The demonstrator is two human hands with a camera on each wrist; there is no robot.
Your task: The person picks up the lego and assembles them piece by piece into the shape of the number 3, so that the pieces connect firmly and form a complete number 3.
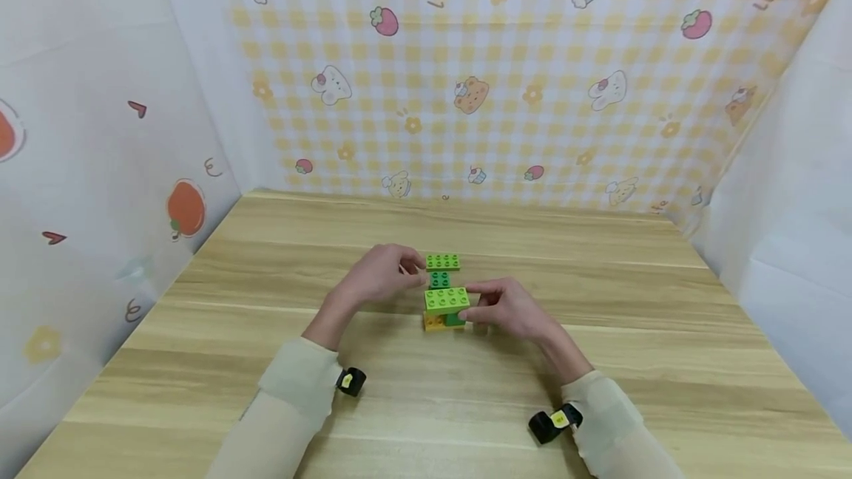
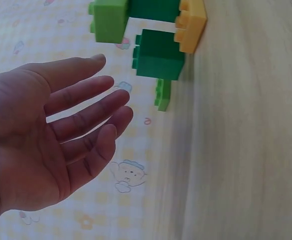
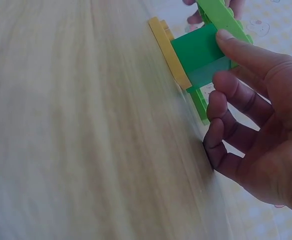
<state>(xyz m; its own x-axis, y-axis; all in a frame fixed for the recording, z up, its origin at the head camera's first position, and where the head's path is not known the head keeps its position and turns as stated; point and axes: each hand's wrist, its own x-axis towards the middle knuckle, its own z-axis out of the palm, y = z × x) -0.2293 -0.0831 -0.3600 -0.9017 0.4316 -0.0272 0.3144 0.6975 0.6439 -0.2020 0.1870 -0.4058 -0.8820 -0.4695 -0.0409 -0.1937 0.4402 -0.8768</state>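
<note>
A small stack of toy building bricks stands on the table. Its base is a yellow-orange brick (image 1: 435, 322), with a dark green brick (image 3: 198, 47) on the right end and a light green brick (image 1: 447, 301) across the top. My right hand (image 1: 509, 309) pinches the stack's right side with thumb and index finger; its other fingers are curled below. My left hand (image 1: 386, 272) hovers to the left, fingers loosely bent and nothing in them. Behind the stack sit a second dark green brick (image 2: 159, 54) and a flat light green brick (image 1: 442, 262).
The wooden table (image 1: 599, 361) reaches back to a yellow checked cloth (image 1: 492, 43). White printed cloth (image 1: 80, 109) hangs along the left side, and more cloth (image 1: 792, 131) hangs on the right.
</note>
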